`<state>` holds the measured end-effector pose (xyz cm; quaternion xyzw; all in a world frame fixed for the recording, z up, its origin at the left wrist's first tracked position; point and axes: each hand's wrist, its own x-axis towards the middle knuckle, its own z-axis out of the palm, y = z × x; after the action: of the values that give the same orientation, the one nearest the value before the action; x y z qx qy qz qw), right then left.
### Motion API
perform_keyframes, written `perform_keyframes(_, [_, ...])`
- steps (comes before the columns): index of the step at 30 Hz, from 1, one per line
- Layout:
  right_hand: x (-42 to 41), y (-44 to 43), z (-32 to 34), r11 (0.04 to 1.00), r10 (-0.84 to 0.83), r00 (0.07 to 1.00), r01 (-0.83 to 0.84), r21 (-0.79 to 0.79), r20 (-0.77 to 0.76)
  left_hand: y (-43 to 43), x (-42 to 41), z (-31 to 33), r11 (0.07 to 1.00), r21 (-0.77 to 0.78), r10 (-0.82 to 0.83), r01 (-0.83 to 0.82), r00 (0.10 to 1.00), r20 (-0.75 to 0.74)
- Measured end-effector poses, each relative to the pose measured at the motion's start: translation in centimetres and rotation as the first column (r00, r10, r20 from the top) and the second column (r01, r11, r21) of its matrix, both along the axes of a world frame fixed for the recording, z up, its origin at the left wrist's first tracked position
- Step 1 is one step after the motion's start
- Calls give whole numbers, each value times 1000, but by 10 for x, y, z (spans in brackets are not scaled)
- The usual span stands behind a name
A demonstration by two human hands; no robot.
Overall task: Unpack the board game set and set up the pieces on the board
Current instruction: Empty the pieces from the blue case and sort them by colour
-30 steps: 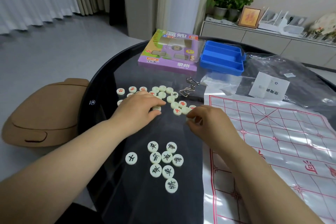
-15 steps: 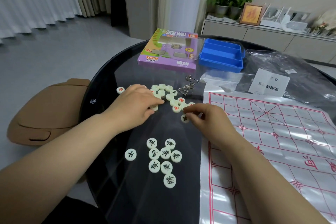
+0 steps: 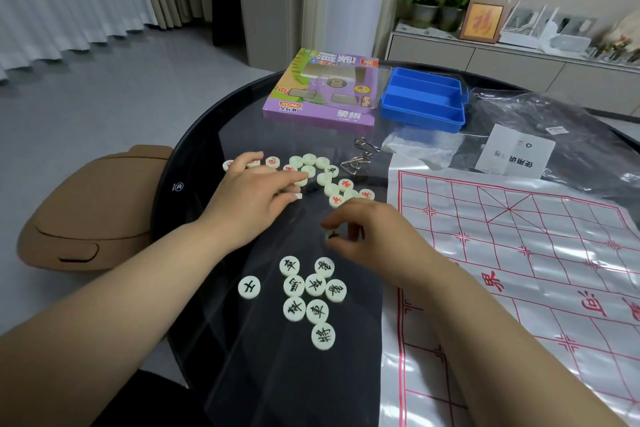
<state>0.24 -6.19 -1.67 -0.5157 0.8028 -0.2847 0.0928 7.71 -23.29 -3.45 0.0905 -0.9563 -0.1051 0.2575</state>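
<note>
Dark glass table (image 3: 242,357) carries small game pieces (image 3: 313,286) at lower centre, probably light and slick, best pinched by the rim, as the right hand (image 3: 377,239) pinches one piece (image 3: 333,235) while the left hand (image 3: 249,198) rests flat-fingered on the upper pile (image 3: 323,178); the blue tray (image 3: 420,116) above looks empty.

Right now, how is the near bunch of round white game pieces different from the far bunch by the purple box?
The near bunch of round white pieces shows only black characters; the far bunch shows mostly red characters or blank backs. The near bunch lies untouched; the left hand rests on the far bunch. Both lie on the black glass table, off the red-lined board.
</note>
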Motion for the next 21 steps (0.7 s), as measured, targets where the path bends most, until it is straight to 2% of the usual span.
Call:
perform_keyframes(5, [0, 0, 1, 1000, 11, 998, -11, -5, 63, -2, -5, -1, 992, -127, -13, 9, 999, -33])
perform_keyframes(8, [-2, 2, 4, 1000, 19, 979, -18, -8, 201, 3, -6, 6, 996, 43, 76, -76, 997, 2])
perform_keyframes(11, [-4, 4, 4, 1000, 10, 946, -12, 4, 323, 7, -3, 7, 983, 183, 33, -32, 999, -2])
perform_keyframes(14, [-5, 5, 4, 999, 3, 908, 15, -40, 419, 12, 9, 6, 958, 286, -17, -4, 997, 72])
perform_keyframes(17, [-6, 5, 4, 998, 3, 898, 23, -53, 440, 14, 23, 5, 944, 328, -75, 25, 987, 141])
perform_keyframes(21, [-4, 6, 5, 999, 38, 872, -21, -40, 489, 18, 31, 1, 948, 310, -145, 70, 963, 225])
